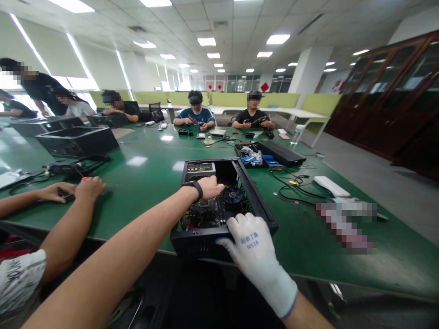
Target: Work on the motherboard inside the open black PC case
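Observation:
A black computer case [199,238] lies open on its side in front of me. Inside are a round cooling fan [233,195], a motherboard [207,214] and a power supply [201,167] at the far left. Bare, with a dark band at the wrist, my left hand [208,186] reaches into the case beside the fan. Its fingers look curled; their tips and anything in them are hidden. My right hand [252,237], in a white glove, grips the near edge of the case, fingers over the rim and thumb on the outside.
The case stands on a green table [147,192]. Cables [291,187] and a white box [331,186] lie right; a black case with blue and white items [254,156] sits behind. At left, a co-worker's hands [89,188] work near another open case [77,141]. More people sit opposite.

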Motion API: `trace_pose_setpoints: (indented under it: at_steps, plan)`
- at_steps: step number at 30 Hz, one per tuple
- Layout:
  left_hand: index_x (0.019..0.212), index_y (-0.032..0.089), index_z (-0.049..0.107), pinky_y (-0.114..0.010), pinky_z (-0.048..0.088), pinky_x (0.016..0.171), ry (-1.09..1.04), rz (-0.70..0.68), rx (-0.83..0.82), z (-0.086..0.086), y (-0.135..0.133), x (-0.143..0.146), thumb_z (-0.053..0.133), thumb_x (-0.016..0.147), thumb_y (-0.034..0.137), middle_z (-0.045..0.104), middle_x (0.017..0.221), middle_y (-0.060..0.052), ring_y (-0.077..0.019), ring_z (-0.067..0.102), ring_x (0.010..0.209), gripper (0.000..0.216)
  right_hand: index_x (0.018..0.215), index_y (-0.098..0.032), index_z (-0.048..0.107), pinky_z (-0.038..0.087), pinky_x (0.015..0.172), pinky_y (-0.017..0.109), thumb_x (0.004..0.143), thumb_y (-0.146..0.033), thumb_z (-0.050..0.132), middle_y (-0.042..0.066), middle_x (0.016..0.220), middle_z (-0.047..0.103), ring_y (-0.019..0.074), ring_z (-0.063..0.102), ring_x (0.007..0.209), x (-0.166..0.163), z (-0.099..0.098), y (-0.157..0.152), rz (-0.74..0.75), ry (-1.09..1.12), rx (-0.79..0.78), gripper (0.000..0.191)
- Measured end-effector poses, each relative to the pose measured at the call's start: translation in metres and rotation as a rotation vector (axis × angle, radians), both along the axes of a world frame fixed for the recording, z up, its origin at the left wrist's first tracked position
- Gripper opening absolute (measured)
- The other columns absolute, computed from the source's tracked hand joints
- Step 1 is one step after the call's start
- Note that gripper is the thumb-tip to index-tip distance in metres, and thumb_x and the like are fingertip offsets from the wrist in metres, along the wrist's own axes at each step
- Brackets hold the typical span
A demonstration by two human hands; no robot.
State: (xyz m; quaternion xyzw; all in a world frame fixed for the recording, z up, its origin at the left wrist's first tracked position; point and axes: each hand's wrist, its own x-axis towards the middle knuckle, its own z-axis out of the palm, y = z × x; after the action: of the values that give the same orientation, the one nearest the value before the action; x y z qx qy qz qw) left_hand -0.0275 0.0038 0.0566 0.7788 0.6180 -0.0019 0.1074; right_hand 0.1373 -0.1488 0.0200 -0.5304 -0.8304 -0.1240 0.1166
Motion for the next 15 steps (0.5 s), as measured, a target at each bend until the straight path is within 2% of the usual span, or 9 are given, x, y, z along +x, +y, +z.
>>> trace_pose_setpoints:
  at_steps: [5,10,15]
  plan:
    - [0.096,0.016,0.065,-0.032,0.048,0.078,-0.105,0.047,0.194,0.023,-0.006,-0.017,0.033,0.092,0.042,0.073,0.105,-0.016,-0.0269,0.068,0.097,0.042,0.099,-0.021,0.06,0.032,0.073,0.037,0.088,-0.06,0.053,0.009,0.098,0.062,0.0252,0.054,0.092,-0.008,0.008,0.055,-0.009,-0.041,-0.009,0.041]
    - [0.094,0.019,0.062,-0.031,0.046,0.074,-0.232,0.159,0.363,0.034,-0.008,-0.034,0.031,0.095,0.039,0.073,0.099,-0.012,-0.0253,0.067,0.092,0.037,0.111,-0.017,0.06,0.042,0.083,0.039,0.091,-0.058,0.051,0.012,0.108,0.063,0.0239,0.057,0.1,-0.02,0.015,0.127,-0.037,-0.068,-0.042,0.047]
    - [0.09,0.02,0.059,-0.031,0.044,0.073,-0.288,0.218,0.382,0.038,-0.01,-0.039,0.031,0.096,0.037,0.072,0.097,-0.011,-0.0245,0.066,0.093,0.034,0.123,-0.017,0.058,0.051,0.091,0.043,0.092,-0.044,0.057,0.009,0.123,0.059,0.0205,0.06,0.106,-0.039,0.025,0.194,-0.094,-0.096,-0.108,0.041]
